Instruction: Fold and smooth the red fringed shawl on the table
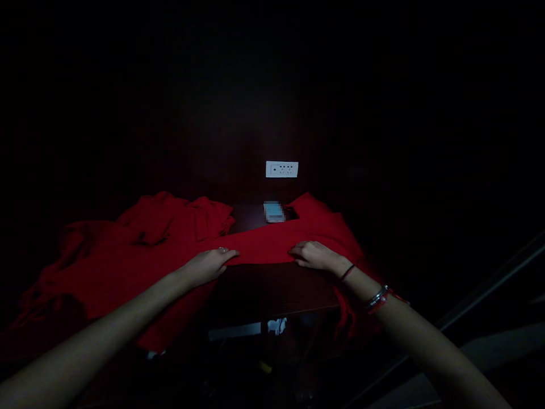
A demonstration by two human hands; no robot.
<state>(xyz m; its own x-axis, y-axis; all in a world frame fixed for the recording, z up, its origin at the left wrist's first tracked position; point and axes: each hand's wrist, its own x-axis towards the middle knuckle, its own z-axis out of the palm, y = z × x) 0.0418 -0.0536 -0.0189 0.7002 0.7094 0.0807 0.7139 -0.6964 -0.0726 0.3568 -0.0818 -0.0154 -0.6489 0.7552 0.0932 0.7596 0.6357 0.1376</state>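
Observation:
A large red cloth [128, 255] lies crumpled over a dark wooden table [272, 289] in a very dim room. A band of it stretches across the table between my hands. My left hand [208, 264] rests flat on the cloth with its fingers stretched toward the middle. My right hand [313, 254] lies on the cloth's right part, fingers bent and pressing the fabric edge. Bracelets circle my right wrist.
A white wall socket plate [281, 169] sits on the dark wall behind the table. A small pale blurred object [273, 211] lies at the table's back. Something white [276, 326] shows under the table's front edge. Dark rails run at the lower right.

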